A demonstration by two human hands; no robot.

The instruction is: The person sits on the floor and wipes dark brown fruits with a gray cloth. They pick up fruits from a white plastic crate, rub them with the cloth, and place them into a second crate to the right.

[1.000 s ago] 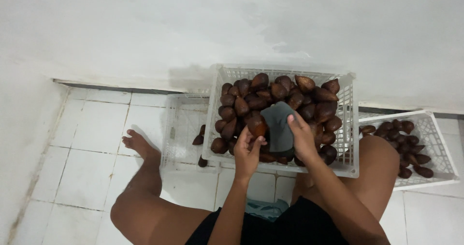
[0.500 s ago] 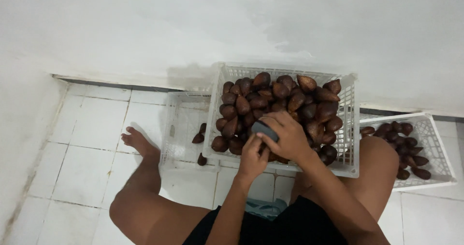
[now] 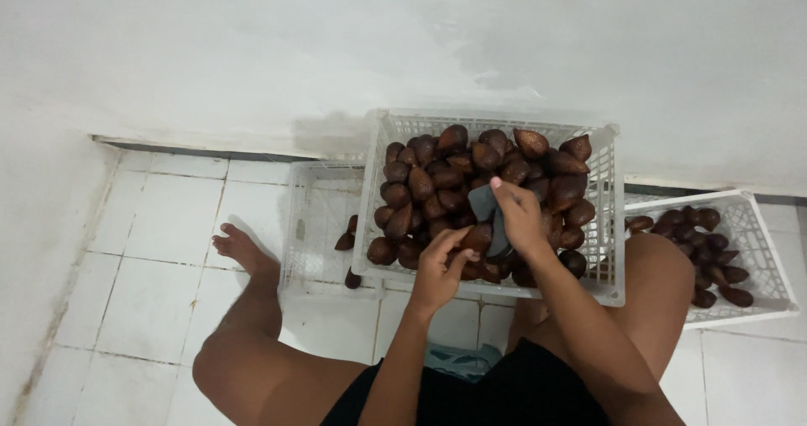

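A white plastic crate (image 3: 609,224) heaped with brown scaly snake fruits (image 3: 454,174) sits in front of me. My left hand (image 3: 439,268) grips one brown fruit (image 3: 476,239) just above the heap's near edge. My right hand (image 3: 519,216) holds a dark grey cloth (image 3: 486,204) against that fruit. The two hands meet over the crate's front middle.
A lower white crate (image 3: 313,224) on the left holds two or three fruits (image 3: 345,241). Another white crate (image 3: 756,249) on the right holds several fruits. My bare legs flank the crates on the white tiled floor (image 3: 160,249); a white wall rises behind.
The grey cloth, spread wide over the fruit a second ago, is now bunched in my right hand. Both hands have shifted slightly over the heap, still on the fruit.
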